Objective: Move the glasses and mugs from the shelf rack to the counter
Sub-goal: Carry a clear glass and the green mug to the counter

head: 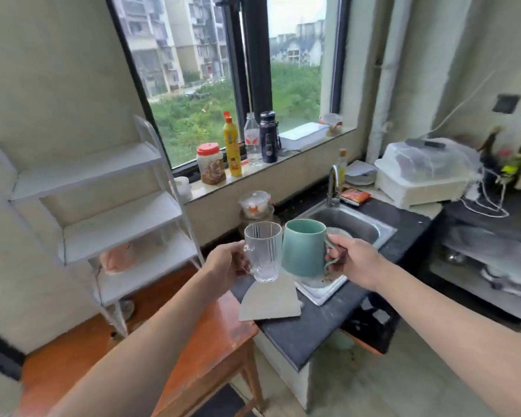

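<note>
My left hand (pixel 223 267) grips the handle of a clear ribbed glass mug (pixel 263 251), held upright in the air. My right hand (pixel 354 260) holds a teal ceramic mug (pixel 304 248) by its handle, also upright. The two mugs are side by side, nearly touching, above the near left corner of the dark counter (pixel 307 332). The white shelf rack (pixel 109 212) stands to the left against the wall; its three visible shelves hold no glasses or mugs. A pinkish thing lies behind its lower shelf.
A steel sink (pixel 364 227) with a tap lies behind the mugs. A grey card (pixel 268 302) and a white tray (pixel 322 288) rest on the counter below them. An orange wooden table (pixel 211 335) adjoins the counter. Bottles and jars line the windowsill (pixel 286 158).
</note>
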Motion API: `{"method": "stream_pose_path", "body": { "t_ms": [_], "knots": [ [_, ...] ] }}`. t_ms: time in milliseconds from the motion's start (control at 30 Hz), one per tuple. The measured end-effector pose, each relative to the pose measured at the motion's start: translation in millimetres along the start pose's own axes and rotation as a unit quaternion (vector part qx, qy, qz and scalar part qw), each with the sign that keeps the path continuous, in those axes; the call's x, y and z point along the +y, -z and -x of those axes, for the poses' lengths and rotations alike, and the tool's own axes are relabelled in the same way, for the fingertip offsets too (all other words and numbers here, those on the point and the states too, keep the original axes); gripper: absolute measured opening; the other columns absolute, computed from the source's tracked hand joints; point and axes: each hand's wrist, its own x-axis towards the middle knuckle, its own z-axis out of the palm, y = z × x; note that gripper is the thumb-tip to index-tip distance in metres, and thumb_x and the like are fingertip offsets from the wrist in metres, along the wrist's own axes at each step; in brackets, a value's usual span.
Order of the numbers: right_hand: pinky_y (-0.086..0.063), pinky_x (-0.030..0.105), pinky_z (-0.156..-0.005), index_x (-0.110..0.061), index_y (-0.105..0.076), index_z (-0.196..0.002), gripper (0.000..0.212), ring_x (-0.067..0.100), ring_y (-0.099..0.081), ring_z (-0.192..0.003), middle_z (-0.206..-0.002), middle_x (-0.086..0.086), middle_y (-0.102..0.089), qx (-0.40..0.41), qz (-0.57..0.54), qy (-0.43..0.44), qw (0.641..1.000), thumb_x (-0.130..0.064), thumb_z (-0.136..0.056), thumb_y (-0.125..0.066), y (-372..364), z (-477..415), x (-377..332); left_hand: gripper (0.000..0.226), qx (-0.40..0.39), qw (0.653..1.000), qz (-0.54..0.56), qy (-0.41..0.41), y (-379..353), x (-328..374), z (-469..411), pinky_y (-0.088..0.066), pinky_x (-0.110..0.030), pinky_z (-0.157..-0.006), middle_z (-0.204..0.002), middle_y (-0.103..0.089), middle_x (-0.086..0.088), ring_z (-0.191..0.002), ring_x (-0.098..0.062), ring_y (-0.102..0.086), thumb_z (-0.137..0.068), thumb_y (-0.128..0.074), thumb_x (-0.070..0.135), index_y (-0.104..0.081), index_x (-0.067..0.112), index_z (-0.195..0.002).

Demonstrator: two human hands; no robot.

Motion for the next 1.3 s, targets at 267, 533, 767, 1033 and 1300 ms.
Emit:
{"method": "stream_pose_path", "body": {
  "t_ms": [267,533,767,1033,1300],
  "knots": [
    [-0.042,0.028,-0.053,-0.014,-0.06,-0.069,0.029,0.015,-0.053,-0.054,-0.05,0.0,-0.048,0.121,-0.022,0.019,0.992,-0.023,-0.097,-0.054,200.3,90.0,-17.7,0.035,-0.15,0.984,-0.081,0.048,-200.9,-56.6,-16.3,-0.03,-0.033,-0.053,-0.044,-0.04,-0.002,-0.049,-0.021,-0.04,-0.094,-0.042,0.013,-0.045,0.013,-0.059],
    [-0.039,0.031,-0.058,-0.013,-0.057,-0.07,0.027,0.015,-0.053,-0.056,-0.051,0.001,-0.047,0.259,-0.042,0.034,0.964,-0.019,-0.097,-0.055,401.0,186.5,-36.3,0.037,-0.287,0.945,-0.123,0.094,-419.1,-135.8,-16.5,-0.032,-0.031,-0.055,-0.049,-0.038,-0.002,-0.048,-0.018,-0.042,-0.096,-0.04,0.018,-0.045,0.015,-0.06],
    [-0.034,0.03,-0.054,-0.011,-0.055,-0.069,0.029,0.016,-0.049,-0.058,-0.051,0.002,-0.043,0.38,-0.085,0.048,0.92,-0.015,-0.097,-0.054,525.3,256.8,-42.3,0.044,-0.376,0.9,-0.185,0.123,-586.6,-186.1,-15.0,-0.033,-0.032,-0.055,-0.05,-0.038,-0.002,-0.05,-0.02,-0.041,-0.097,-0.038,0.018,-0.049,0.016,-0.054],
    [-0.036,0.028,-0.052,-0.01,-0.053,-0.066,0.03,0.016,-0.047,-0.059,-0.051,0.002,-0.043,0.495,-0.11,0.07,0.859,-0.014,-0.096,-0.056,654.9,275.8,-66.7,0.038,-0.447,0.854,-0.22,0.149,-762.9,-227.0,-49.9,-0.031,-0.029,-0.051,-0.05,-0.035,-0.002,-0.05,-0.019,-0.035,-0.097,-0.037,0.015,-0.045,0.014,-0.06],
    [-0.037,0.03,-0.054,-0.01,-0.056,-0.067,0.027,0.017,-0.047,-0.06,-0.056,0.004,-0.043,0.58,-0.118,0.095,0.8,-0.014,-0.094,-0.06,764.4,272.0,-128.6,0.042,-0.476,0.828,-0.274,0.114,-931.0,-223.7,-98.6,-0.028,-0.032,-0.053,-0.046,-0.035,-0.001,-0.045,-0.017,-0.036,-0.097,-0.041,0.014,-0.047,0.014,-0.056]
  ]
}}
